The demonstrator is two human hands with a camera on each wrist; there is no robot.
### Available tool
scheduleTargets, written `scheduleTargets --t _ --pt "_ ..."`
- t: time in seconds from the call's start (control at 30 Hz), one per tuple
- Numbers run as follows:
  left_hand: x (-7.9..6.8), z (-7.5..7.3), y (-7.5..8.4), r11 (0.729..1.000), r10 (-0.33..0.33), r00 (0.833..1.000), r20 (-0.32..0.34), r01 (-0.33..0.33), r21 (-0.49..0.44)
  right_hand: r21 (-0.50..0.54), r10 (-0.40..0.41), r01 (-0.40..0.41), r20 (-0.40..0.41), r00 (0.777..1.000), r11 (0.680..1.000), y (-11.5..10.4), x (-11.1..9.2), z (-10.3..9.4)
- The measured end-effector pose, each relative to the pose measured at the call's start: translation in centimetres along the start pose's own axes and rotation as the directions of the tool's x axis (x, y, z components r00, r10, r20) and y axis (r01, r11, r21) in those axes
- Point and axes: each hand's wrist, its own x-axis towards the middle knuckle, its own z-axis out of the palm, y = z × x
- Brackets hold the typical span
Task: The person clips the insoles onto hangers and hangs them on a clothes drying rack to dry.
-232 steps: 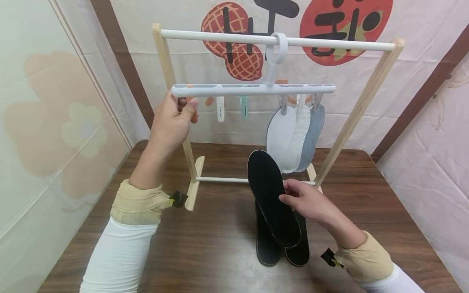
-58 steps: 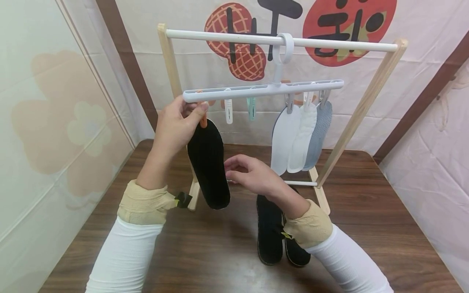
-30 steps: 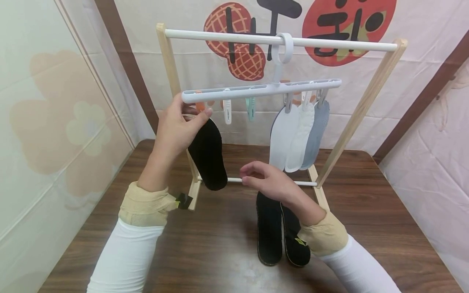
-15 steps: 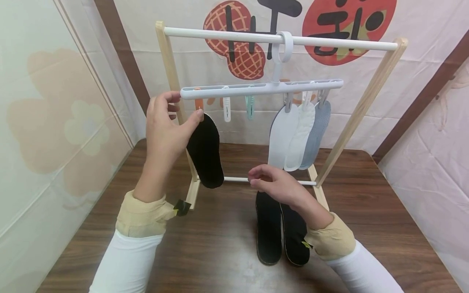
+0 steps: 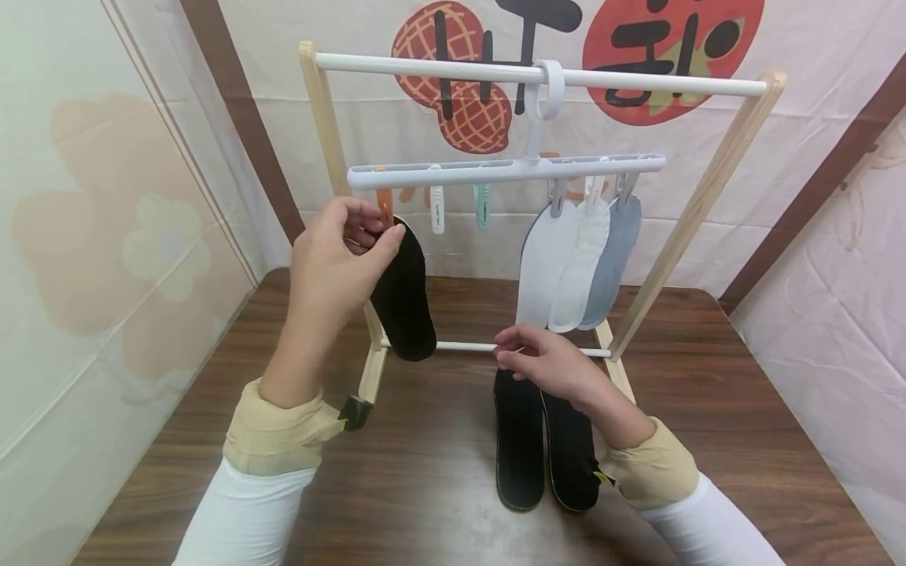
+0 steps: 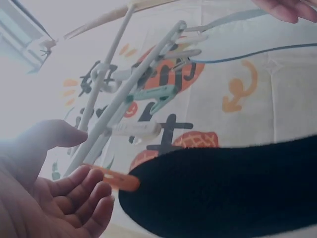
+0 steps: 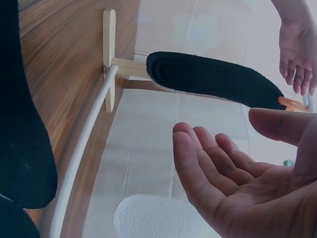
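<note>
A black insole (image 5: 405,299) hangs from the orange clothespin (image 5: 384,206) at the left end of the pale grey hanger (image 5: 460,174). Beside that clothespin is my left hand (image 5: 329,263); the left wrist view shows its fingers loosely bent, thumb apart, gripping nothing. My right hand (image 5: 555,363) hovers above two more black insoles (image 5: 520,444) lying side by side on the table, its fingers relaxed and holding nothing. A white clothespin (image 5: 437,208) and a green clothespin (image 5: 483,206) hang with nothing in them.
The hanger hooks over the white top rod (image 5: 439,67) of a wooden rack (image 5: 732,181). On its right side, clips hold a white insole (image 5: 545,267), a textured white insole (image 5: 582,271) and a grey insole (image 5: 614,259). The brown table (image 5: 410,495) lies below; printed cloth walls surround it.
One black insole went from my right hand on to the orange clothespin. My left hand let go of that clothespin and moved slightly lower. The right hand drew back toward the remaining black insoles.
</note>
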Motion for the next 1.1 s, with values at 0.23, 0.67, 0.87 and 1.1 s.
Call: scheduleTargets --t 0.23,0.67,0.87,1.1 --pt "0.3 0.7 0.4 1.0 0.002 0.996 0.086 -0.001 -0.014 0.007 0.029 -0.029 -0.021 0.999 1.0 0.8 -0.3 -0.4" --pt "1.3 2.2 0.7 0.999 -0.041 0.978 0.206 0.047 -0.027 -0.015 0.063 -0.064 -0.039 0.997 0.998 2.7 -1.0 -1.0" --pt "1.7 2.8 1.0 0.996 -0.078 0.964 0.253 0.086 -0.018 -0.01 0.095 -0.096 -0.045 0.994 0.995 3.5 -1.6 -1.4" --pt "2.1 3.2 1.3 0.995 -0.099 0.962 0.256 0.092 0.04 -0.022 0.114 -0.115 -0.059 0.992 0.993 4.3 -2.2 -1.8"
